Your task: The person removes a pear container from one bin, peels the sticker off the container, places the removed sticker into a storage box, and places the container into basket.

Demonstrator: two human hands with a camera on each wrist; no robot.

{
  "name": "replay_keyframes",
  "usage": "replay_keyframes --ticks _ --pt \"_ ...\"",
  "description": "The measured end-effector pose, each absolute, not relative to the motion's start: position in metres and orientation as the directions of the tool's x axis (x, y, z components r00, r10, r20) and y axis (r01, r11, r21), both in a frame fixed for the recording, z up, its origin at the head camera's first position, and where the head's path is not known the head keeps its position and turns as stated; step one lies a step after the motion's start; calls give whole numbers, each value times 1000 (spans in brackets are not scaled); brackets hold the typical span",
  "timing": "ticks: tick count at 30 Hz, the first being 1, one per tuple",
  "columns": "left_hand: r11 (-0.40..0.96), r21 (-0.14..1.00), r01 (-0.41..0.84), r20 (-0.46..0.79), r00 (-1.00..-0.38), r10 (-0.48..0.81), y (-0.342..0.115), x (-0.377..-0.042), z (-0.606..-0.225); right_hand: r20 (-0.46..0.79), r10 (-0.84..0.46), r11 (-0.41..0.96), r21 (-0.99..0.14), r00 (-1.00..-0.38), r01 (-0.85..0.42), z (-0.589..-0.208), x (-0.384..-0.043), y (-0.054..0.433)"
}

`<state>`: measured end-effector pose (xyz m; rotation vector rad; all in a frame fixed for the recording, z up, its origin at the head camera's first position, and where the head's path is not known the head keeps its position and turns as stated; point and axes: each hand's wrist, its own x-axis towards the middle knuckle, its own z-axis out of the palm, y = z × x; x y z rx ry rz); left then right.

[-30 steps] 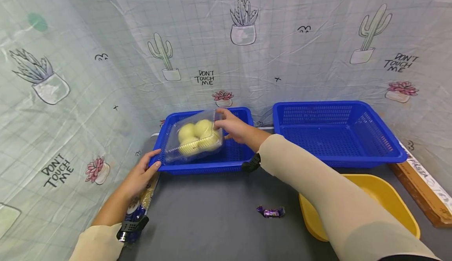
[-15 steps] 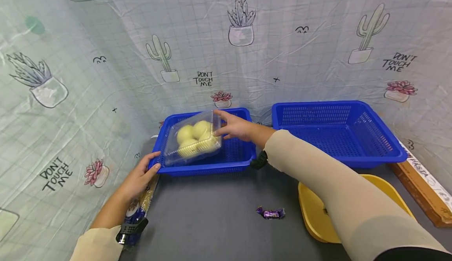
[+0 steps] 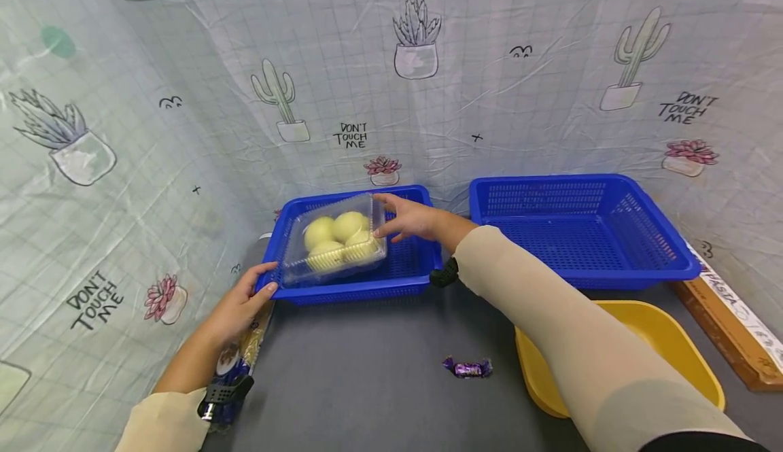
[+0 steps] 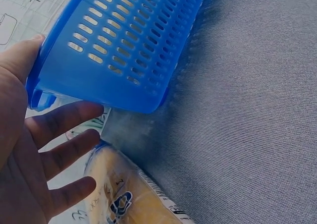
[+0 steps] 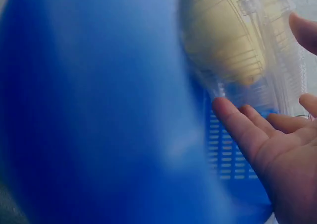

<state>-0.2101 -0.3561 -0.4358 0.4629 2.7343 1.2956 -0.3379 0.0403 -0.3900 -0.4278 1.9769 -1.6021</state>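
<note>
A clear plastic clamshell box (image 3: 296, 259) with several round, pale yellow-green fruits (image 3: 330, 238) lies at a slant inside the left blue basket (image 3: 361, 291). My right hand (image 3: 411, 221) is at the box's right side, its fingers spread and its fingertips right at the plastic. In the right wrist view the thumb stands apart from the fingers. My left hand (image 3: 240, 304) holds the basket's near left corner. The left wrist view shows the thumb over the rim, the index finger under the corner and the other fingers spread below.
A second blue basket (image 3: 569, 234) stands at the right. In front of it is a yellow tray (image 3: 679, 343), partly hidden by my right forearm. A purple-wrapped candy (image 3: 467, 368) lies mid-table. A pasta bag (image 3: 253, 340) lies under my left arm, a pasta box (image 3: 728, 329) far right.
My right hand has drawn slightly to the right and its fingers have loosened at the box's side. The box and my left hand stay nearly where they were.
</note>
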Motion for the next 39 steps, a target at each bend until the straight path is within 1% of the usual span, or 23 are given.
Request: replay_keyframes --ticks 3,11,14,17,22,26,31,36,39 --pt "593 774 222 41 -952 303 -358 -209 -436 -237 -581 270 -959 -778 91 -392 -337 41" --pt "563 799 212 36 -951 307 -356 -211 -439 -277 -580 324 -941 -766 95 -395 -337 43" --pt "556 806 202 30 -952 303 -355 -211 -440 -287 -581 375 -925 -761 62 -399 -338 43" --pt "566 801 197 24 -954 298 -354 -211 -440 -294 -581 449 -894 -759 3 -401 -337 41" --pt "582 793 181 9 -958 287 -353 -209 -441 -321 -569 551 -832 -757 -61 -397 -331 38" --pt "598 783 173 -5 -958 285 -353 -207 -441 -324 -549 578 -813 -770 -70 -395 -328 38" --pt "619 761 193 9 -958 288 -353 -206 -437 -310 -528 629 -768 -790 -119 -394 -329 36" --pt "622 757 201 13 -956 292 -354 -205 -434 -236 -516 673 -706 -823 -219 -391 -325 35" --pt "632 747 206 15 -956 294 -355 -205 -432 -189 -486 700 -668 -853 -251 -389 -320 36"
